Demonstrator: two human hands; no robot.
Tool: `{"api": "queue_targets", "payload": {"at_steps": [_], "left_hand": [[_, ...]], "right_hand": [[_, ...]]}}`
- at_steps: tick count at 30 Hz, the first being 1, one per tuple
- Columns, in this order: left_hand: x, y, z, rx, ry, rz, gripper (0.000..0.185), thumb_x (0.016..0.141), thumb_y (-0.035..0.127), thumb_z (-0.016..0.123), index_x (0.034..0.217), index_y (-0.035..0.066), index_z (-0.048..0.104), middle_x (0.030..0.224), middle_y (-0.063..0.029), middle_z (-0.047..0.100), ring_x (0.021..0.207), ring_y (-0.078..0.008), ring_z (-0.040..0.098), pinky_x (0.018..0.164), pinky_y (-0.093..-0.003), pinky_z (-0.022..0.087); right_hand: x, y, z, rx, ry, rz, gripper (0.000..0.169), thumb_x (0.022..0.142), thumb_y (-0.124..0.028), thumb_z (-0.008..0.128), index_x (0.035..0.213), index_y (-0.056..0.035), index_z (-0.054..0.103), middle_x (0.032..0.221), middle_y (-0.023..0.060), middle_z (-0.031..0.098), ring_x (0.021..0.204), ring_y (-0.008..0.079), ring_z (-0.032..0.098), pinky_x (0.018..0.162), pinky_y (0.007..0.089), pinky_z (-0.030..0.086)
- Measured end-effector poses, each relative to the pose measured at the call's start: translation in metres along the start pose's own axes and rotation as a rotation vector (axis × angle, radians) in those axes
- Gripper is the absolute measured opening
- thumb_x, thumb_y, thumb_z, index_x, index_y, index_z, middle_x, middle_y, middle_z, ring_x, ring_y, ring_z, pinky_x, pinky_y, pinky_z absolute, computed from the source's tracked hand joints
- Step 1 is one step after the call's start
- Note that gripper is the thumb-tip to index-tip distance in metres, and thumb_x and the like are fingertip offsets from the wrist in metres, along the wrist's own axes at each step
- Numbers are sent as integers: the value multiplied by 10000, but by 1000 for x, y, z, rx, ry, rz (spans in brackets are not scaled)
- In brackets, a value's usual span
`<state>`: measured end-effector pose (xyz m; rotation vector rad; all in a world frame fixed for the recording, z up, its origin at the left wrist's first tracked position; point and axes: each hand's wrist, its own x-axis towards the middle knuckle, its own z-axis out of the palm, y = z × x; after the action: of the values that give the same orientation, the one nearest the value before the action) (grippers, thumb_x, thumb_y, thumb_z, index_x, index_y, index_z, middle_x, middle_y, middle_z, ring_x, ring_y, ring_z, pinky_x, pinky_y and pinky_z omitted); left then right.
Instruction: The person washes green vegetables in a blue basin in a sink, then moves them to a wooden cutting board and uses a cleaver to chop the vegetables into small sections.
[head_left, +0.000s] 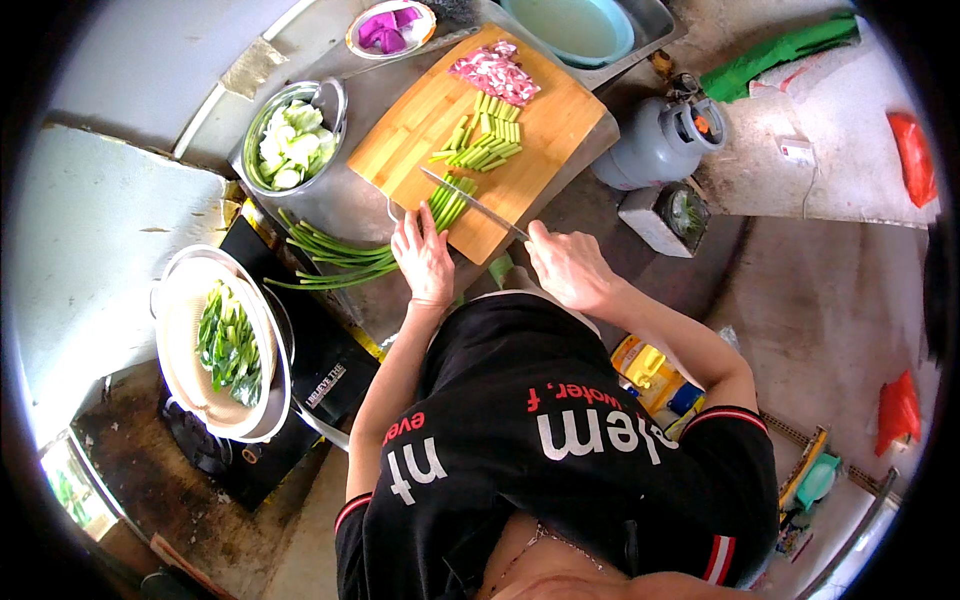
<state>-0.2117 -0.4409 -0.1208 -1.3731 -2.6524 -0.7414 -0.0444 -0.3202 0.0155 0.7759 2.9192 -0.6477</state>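
My left hand (422, 255) presses a bundle of long green stalks, likely garlic scapes (450, 201), onto the near left edge of a bamboo cutting board (405, 127). Their uncut lengths trail off the board to the left. In my right hand (566, 262) is the handle of a kitchen knife (480, 206), its blade lying across the bundle near the cut ends. Beyond the blade are short cut stalk pieces (487, 139). A pile of sliced raw meat (496, 73) occupies the board's far end.
Left of the board stands a metal bowl of pale sliced vegetable (294, 146). Purple pieces (388, 31) fill a small bowl behind. A light blue basin (574, 30) sits in the sink. A basket of leafy greens (229, 345) is at lower left, a gas cylinder (652, 142) at right.
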Motion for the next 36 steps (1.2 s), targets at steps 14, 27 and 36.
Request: {"api": "queue_targets", "payload": {"at_steps": [14, 27, 36], "left_hand": [[0, -2, 2, -31, 5, 0, 571, 844, 167, 614, 1371, 44, 432, 1273, -155, 433, 1174, -366, 407, 1018, -459, 323], [1, -8, 4, -104, -27, 11, 564, 845, 149, 607, 1366, 26, 429, 1270, -157, 439, 1159, -366, 418, 992, -458, 341], [0, -7, 3, -134, 2, 34, 586, 803, 125, 630, 1340, -14, 438, 1250, -163, 450, 1131, -351, 440, 980, -456, 353]], "right_hand": [[7, 7, 2, -46, -46, -41, 197, 922, -179, 521, 912, 5, 451, 554, 171, 581, 538, 347, 624, 478, 424, 491], [27, 5, 6, -59, -89, 5, 223, 954, -205, 490, 890, 6, 456, 544, 173, 574, 545, 361, 625, 490, 447, 505], [61, 3, 40, -25, -36, -22, 206, 947, -197, 496, 899, 1, 463, 559, 198, 577, 553, 393, 616, 484, 479, 491]]}}
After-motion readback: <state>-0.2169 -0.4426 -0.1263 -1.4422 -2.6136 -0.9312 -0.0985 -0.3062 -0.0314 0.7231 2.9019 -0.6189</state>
